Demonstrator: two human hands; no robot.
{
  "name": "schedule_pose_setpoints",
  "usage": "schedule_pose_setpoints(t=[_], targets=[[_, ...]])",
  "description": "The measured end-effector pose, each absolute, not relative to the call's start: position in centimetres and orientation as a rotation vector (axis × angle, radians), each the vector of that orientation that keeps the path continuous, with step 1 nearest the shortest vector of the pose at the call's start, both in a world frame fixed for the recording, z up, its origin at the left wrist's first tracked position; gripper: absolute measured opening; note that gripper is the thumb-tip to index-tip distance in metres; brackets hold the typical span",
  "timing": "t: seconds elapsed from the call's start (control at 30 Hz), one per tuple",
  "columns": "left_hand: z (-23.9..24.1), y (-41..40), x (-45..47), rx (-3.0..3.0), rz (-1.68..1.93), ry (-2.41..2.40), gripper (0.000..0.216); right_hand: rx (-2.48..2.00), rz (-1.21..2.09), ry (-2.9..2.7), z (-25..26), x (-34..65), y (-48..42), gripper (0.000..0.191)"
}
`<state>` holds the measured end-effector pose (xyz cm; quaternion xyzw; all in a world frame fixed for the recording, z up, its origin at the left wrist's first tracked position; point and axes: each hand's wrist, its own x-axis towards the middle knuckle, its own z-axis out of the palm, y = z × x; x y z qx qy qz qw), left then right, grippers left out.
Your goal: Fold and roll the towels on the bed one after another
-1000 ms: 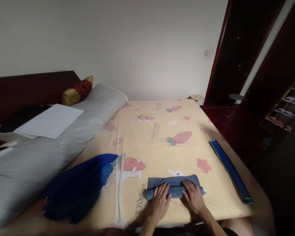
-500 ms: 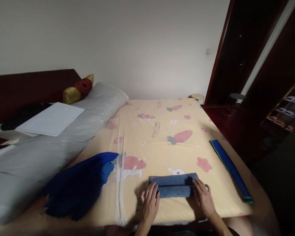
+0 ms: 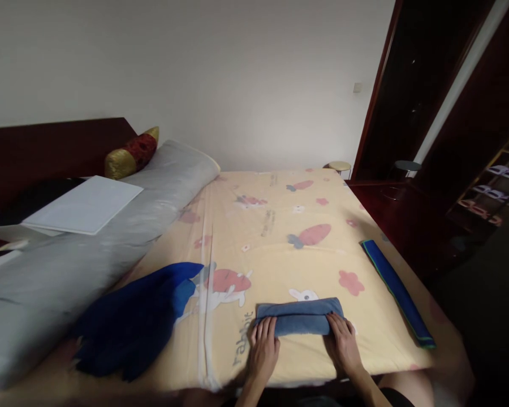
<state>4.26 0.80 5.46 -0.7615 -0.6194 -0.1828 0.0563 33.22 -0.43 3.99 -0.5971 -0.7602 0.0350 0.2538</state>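
A grey-blue towel (image 3: pixel 299 324), folded into a narrow strip with a crease along its length, lies on the bed near me. My left hand (image 3: pixel 264 346) has its fingers curled over the left end of the near fold. At the opposite end, my right hand (image 3: pixel 343 338) grips the same fold, fingertips on top and thumb low at the near edge. To the left lies a crumpled dark blue cloth (image 3: pixel 139 316), spread loosely. A long, narrow folded blue cloth with green edging (image 3: pixel 398 293) rests along the bed's right side.
The bed (image 3: pixel 275 254) has a yellow sheet with carrots and rabbits. A grey plastic-covered roll (image 3: pixel 110 254), a white board (image 3: pixel 87 204) and a red-gold bolster (image 3: pixel 132 154) lie left. Stools (image 3: pixel 340 166) and a shoe rack (image 3: pixel 492 189) stand beyond the right side.
My hands have closed in on the towel's near fold, the fingers now curled over it. The right hand has shifted slightly left. The other cloths have stayed put.
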Motion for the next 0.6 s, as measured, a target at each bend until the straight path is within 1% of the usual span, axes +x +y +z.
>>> schedule_pose_setpoints(t=[0.17, 0.23, 0.33, 0.4, 0.5, 0.6], targets=[[7.6, 2.1, 3.7, -2.463, -0.471, -1.985, 0.043, -1.794, 0.218, -2.106, 6.2, 33.1, 0.4, 0.046], [8.2, 2.2, 3.8, -2.5, -0.401, -2.038, 0.043, -1.863, 0.196, -2.129, 6.5, 32.9, 0.3, 0.046], [8.7, 1.9, 5.2, -2.476, -0.41, -2.037, 0.054, -1.894, 0.099, -2.091, 6.4, 31.5, 0.2, 0.051], [8.7, 1.8, 6.9, -2.53, -0.459, -1.923, 0.064, -1.831, 0.077, -2.075, 6.1, 29.9, 0.3, 0.057], [8.6, 1.7, 9.6, -2.652, -0.47, -1.756, 0.075, -1.712, 0.115, -2.118, 6.0, 27.5, 0.6, 0.061], [8.1, 1.7, 11.7, -2.715, -0.393, -1.731, 0.079, -1.666, 0.176, -2.198, 6.0, 25.7, 1.4, 0.066]])
